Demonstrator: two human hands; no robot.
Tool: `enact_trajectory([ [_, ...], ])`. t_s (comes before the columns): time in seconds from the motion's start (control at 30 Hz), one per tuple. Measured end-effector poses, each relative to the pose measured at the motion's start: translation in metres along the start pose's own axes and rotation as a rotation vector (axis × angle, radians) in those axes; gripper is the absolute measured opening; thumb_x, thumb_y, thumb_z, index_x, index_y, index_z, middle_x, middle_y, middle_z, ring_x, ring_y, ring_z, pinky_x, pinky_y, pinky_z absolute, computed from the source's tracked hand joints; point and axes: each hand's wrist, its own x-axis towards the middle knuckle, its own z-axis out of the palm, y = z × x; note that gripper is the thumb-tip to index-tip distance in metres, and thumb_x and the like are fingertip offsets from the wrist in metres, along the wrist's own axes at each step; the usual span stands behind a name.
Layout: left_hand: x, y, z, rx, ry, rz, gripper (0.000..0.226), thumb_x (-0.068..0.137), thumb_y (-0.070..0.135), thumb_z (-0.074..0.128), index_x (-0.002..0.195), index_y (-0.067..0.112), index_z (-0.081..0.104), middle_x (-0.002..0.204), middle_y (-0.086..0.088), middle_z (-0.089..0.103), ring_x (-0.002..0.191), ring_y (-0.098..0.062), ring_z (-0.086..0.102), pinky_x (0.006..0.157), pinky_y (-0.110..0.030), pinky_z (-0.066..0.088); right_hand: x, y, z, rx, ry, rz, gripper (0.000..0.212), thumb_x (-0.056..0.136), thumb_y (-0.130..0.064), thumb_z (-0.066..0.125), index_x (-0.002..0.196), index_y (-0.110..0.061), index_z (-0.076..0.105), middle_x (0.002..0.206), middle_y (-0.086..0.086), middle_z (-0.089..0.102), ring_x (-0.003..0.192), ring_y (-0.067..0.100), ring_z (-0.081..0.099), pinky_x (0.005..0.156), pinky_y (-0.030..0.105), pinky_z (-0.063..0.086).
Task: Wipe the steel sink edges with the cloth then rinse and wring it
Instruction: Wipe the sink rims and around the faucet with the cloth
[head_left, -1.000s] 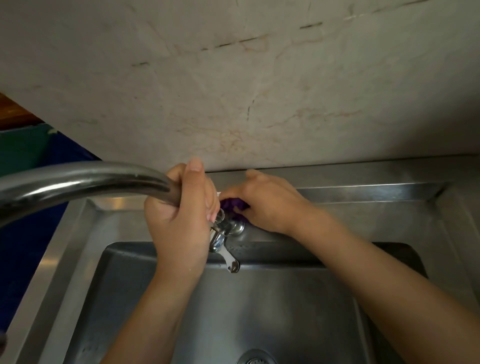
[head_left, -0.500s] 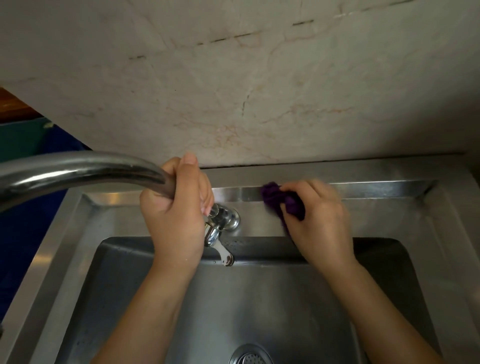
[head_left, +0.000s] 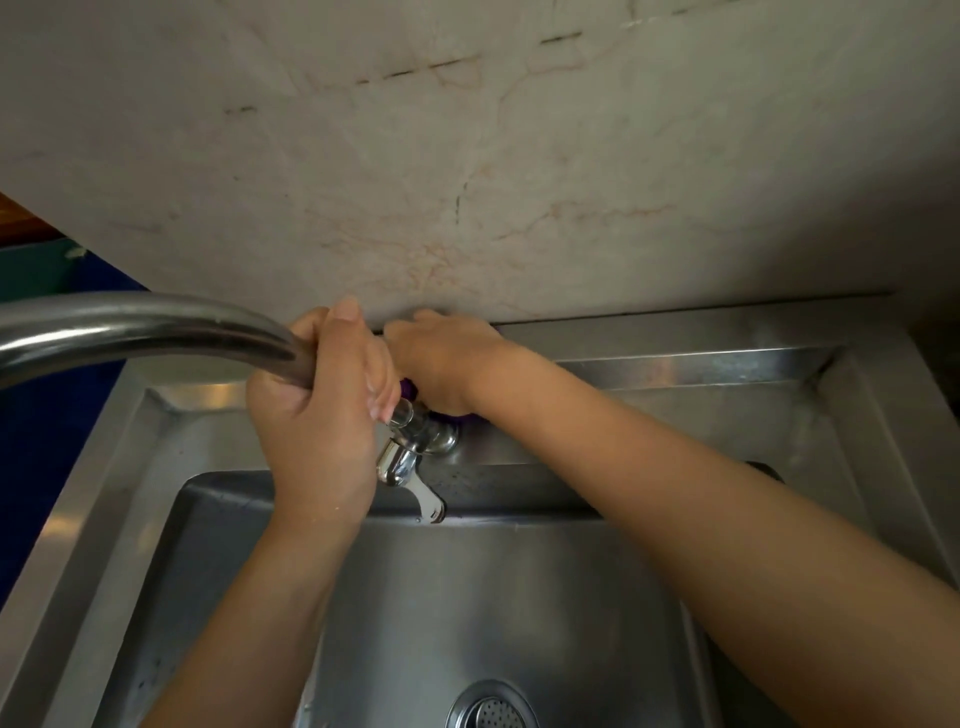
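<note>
My left hand (head_left: 317, 415) is wrapped around the curved steel faucet spout (head_left: 130, 332) just above its base (head_left: 423, 434). My right hand (head_left: 447, 358) presses a purple cloth (head_left: 408, 387) against the back ledge of the steel sink (head_left: 701, 364), right behind the faucet base. Only small slivers of the cloth show under the palm; most of it is hidden. No water runs from the faucet.
A marble-patterned wall (head_left: 467, 156) rises directly behind the sink ledge. The faucet lever (head_left: 428, 501) points toward the basin. The drain strainer (head_left: 491, 709) lies at the bottom of the basin. Something blue (head_left: 62, 415) stands left of the sink.
My right hand, which had swung out to the right along the back ledge with the cloth, has come back left behind the faucet base. My left hand stays on the spout.
</note>
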Motion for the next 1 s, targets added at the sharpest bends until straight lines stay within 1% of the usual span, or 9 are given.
enact_trajectory([
  [0.1,0.001,0.002,0.000,-0.026,-0.019,-0.041,0.046,0.089,0.014,0.044,0.049,0.009,0.021,0.036,0.008,0.030,0.031,-0.011,0.026,0.038,-0.019,0.026,-0.019,0.003,0.005,-0.073,0.078,0.027,0.034,0.088,-0.013,0.057,0.121,-0.014,0.051,0.125,0.003,0.043,0.118,0.024,0.040,0.078,0.031,0.032],
  [0.2,0.001,0.003,0.000,-0.006,-0.032,-0.040,0.045,0.089,0.014,0.044,0.050,0.011,0.023,0.036,0.009,0.031,0.031,-0.009,0.027,0.038,-0.020,0.026,-0.036,0.003,0.012,-0.097,0.130,0.044,0.033,0.087,-0.016,0.056,0.117,-0.028,0.062,0.123,0.003,0.039,0.116,0.026,0.039,0.081,0.033,0.034],
  [0.27,0.000,0.003,0.001,0.004,-0.020,-0.038,0.041,0.091,0.009,0.040,0.052,0.015,0.029,0.035,0.010,0.031,0.031,-0.008,0.026,0.038,-0.020,0.025,-0.043,0.005,0.015,-0.063,0.138,0.076,0.037,0.087,-0.017,0.055,0.117,-0.038,0.061,0.120,0.002,0.037,0.115,0.026,0.038,0.078,0.033,0.031],
  [0.37,0.001,0.003,0.003,0.000,-0.007,-0.039,0.040,0.090,0.007,0.039,0.051,0.016,0.032,0.035,0.010,0.031,0.031,-0.009,0.026,0.039,-0.020,0.026,-0.058,0.016,0.016,-0.050,0.131,0.139,0.041,0.089,-0.020,0.053,0.122,-0.043,0.056,0.116,0.001,0.038,0.113,0.025,0.039,0.076,0.032,0.030],
  [0.5,0.001,0.001,-0.001,-0.034,-0.022,-0.049,0.044,0.085,0.018,0.047,0.045,0.014,0.032,0.036,0.010,0.033,0.031,-0.008,0.029,0.039,-0.019,0.027,-0.087,0.035,0.016,-0.034,0.124,0.214,0.042,0.091,-0.024,0.053,0.125,-0.047,0.051,0.105,-0.002,0.036,0.106,0.021,0.041,0.073,0.030,0.031],
  [0.57,0.001,0.001,-0.002,-0.039,-0.022,-0.050,0.043,0.084,0.021,0.048,0.044,0.015,0.032,0.036,0.010,0.033,0.031,-0.009,0.029,0.040,-0.019,0.027,-0.096,0.041,0.017,-0.037,0.132,0.234,0.040,0.091,-0.025,0.052,0.124,-0.048,0.051,0.103,-0.003,0.036,0.104,0.020,0.041,0.072,0.030,0.033],
  [0.7,0.000,0.001,0.000,-0.038,-0.026,-0.045,0.042,0.084,0.021,0.048,0.044,0.017,0.033,0.036,0.011,0.034,0.032,-0.009,0.029,0.040,-0.020,0.026,-0.101,0.046,0.020,-0.053,0.182,0.224,0.036,0.092,-0.026,0.051,0.123,-0.045,0.055,0.109,0.000,0.044,0.103,0.022,0.043,0.070,0.030,0.031],
  [0.87,-0.001,0.002,0.002,-0.003,-0.014,-0.028,0.038,0.085,0.021,0.046,0.051,0.015,0.029,0.036,0.011,0.032,0.032,-0.010,0.028,0.040,-0.020,0.026,-0.070,0.028,0.022,-0.078,0.210,0.089,0.034,0.091,-0.021,0.051,0.119,-0.038,0.061,0.109,0.002,0.044,0.106,0.024,0.041,0.070,0.030,0.026],
  [1.0,-0.001,0.002,0.003,-0.006,0.000,-0.030,0.037,0.083,0.021,0.047,0.052,0.014,0.028,0.037,0.010,0.032,0.032,-0.010,0.027,0.040,-0.019,0.027,-0.051,0.022,0.014,-0.096,0.180,0.006,0.038,0.087,-0.010,0.051,0.114,-0.033,0.065,0.114,0.002,0.044,0.109,0.024,0.040,0.076,0.030,0.030],
])
